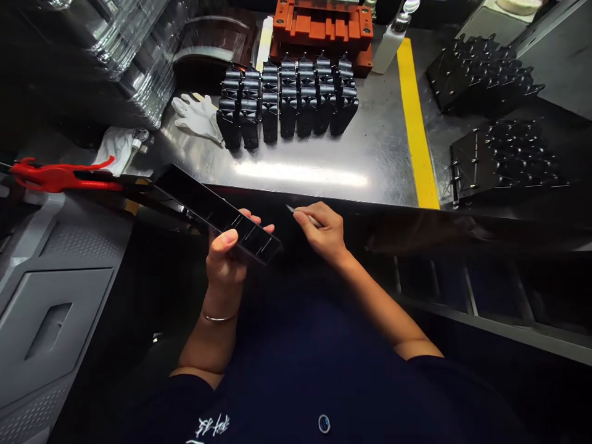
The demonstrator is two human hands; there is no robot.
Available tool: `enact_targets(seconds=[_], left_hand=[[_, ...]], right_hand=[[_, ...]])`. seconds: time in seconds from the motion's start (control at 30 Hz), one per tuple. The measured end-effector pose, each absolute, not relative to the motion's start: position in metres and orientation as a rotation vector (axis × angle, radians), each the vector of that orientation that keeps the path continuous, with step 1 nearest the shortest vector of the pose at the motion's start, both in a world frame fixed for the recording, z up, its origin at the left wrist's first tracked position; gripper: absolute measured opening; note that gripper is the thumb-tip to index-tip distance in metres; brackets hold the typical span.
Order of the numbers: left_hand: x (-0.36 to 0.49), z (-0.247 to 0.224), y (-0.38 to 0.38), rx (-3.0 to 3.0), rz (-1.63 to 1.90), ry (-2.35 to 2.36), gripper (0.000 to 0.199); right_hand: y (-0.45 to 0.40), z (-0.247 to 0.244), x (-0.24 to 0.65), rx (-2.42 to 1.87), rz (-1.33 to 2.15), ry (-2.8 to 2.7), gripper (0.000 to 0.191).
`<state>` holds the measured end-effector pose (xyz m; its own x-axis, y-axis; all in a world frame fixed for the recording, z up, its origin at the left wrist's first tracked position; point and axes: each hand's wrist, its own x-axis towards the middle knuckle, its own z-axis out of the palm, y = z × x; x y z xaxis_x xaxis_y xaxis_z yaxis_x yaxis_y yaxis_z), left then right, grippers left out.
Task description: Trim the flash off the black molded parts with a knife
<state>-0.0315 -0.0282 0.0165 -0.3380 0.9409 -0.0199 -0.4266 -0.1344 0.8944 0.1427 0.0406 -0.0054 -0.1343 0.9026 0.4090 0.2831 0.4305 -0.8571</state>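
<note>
Metal sheeting covers the bench (379, 154), which a strip of light crosses near its front edge in the head view. Black parts (287, 102) stand in a row upon it, before an orange block (324, 28); a white glove (198, 116) lies just left of the row. Right of a yellow stripe (416, 123) sit two more dark clusters (513, 154). Wrapped stacks (124, 55) rise at left, above a red air gun (65, 176).

Near the front edge, the left hand (226, 256) holds a long black piece (203, 200) aslant, its far end pointing toward the air gun; the grip clamps its near half, thumb on one side, fingers on the other. The right hand (326, 231) has its grip pinched round a slim pale tool (290, 209), whose tip points toward the piece, apart from it.
</note>
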Motion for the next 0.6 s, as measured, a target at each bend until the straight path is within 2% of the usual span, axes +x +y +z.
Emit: enact_targets(seconds=[0.1,0.33,0.6], left_hand=[[-0.032,0.024,-0.030,0.585,1.571,0.982,0.044],[-0.035,0.022,-0.011,0.627,1.533,1.113,0.054],[-0.030,0.016,-0.014,0.796,1.535,1.148,0.071]], right_hand=[[0.043,-0.001,0.154,-1.113,0.769,-1.661,0.012],[0.013,0.031,0.166,-0.540,0.946,-2.014,0.014],[0.024,0.026,0.162,-0.509,0.949,-2.051,0.011]])
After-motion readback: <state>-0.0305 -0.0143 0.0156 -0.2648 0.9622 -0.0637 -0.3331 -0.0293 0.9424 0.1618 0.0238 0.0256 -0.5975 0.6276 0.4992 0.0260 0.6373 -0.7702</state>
